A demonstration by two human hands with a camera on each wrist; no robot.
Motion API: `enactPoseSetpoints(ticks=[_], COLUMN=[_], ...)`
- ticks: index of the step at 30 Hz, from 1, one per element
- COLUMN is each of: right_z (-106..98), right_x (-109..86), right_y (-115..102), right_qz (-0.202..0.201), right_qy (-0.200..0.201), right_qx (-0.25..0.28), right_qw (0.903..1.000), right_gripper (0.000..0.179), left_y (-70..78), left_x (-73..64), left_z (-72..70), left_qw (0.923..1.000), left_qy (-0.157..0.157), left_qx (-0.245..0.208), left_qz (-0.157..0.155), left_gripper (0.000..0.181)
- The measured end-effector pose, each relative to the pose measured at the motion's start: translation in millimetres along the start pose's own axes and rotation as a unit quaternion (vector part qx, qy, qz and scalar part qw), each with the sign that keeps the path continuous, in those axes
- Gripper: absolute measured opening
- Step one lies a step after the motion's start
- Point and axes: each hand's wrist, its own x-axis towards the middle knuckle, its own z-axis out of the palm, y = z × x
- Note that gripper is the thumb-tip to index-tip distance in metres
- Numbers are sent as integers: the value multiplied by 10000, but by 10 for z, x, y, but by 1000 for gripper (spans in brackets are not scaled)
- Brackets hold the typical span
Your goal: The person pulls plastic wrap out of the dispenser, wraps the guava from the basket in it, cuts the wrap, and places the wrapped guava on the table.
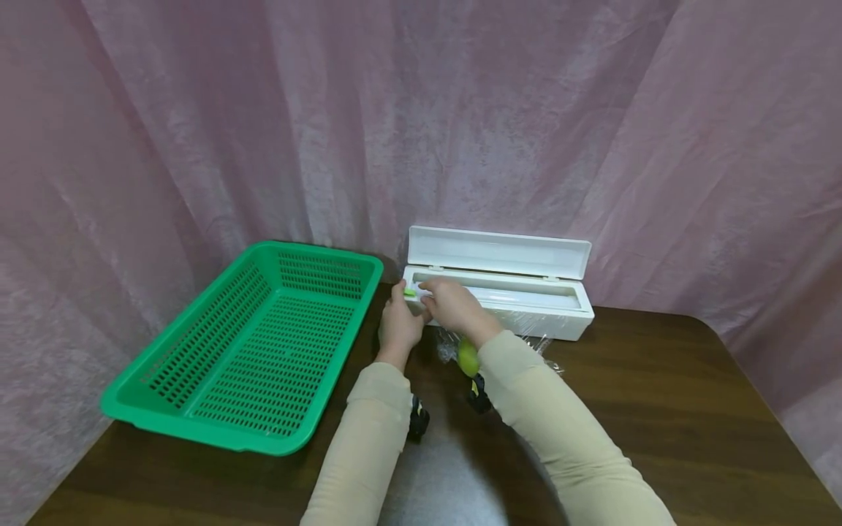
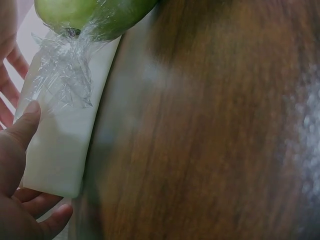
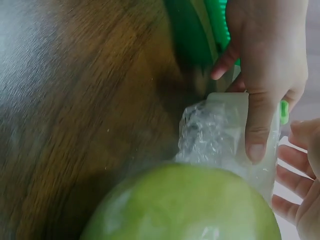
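A long white cling film box (image 1: 559,324) stands with its lid (image 1: 500,250) raised and a roll of film (image 1: 520,296) inside. My left hand (image 1: 400,325) grips the box's left end, thumb on the front wall. A small green slider (image 3: 284,112) sits near that hand. My right hand (image 1: 454,305) reaches over the left part of the box, its fingers loosely bent near the slider; no held thing shows between them. Before the box, a green fruit (image 3: 185,207) is wrapped in crumpled clear film (image 2: 67,75); its exact kind is unclear.
A large green plastic basket (image 1: 342,365) with slotted walls stands to the left on the brown wooden table (image 1: 684,409). Pink curtains (image 1: 500,109) hang directly behind the box and basket. The table's right edge slopes away beyond the box.
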Motion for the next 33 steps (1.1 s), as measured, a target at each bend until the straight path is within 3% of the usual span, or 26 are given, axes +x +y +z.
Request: enactPoseSetpoints(ticks=[10,26,33], right_z=[116,195,186], right_x=[52,166,169], right_y=[-14,-97,-113], right_qz=[33,265,387], right_qy=[105,627,604], right_qx=[-207,-397,-505], right_qw=[9997,9969,9961], right_gripper=[32,15,9], left_y=[-15,-5,-17], left_x=[4,-11,-13], left_z=[17,3,-4], left_qw=[9999,9994,9993], left_qy=[-64,177,250], left_qx=[144,281,248], left_qz=[-61,130,153], left_gripper=[74,67,69])
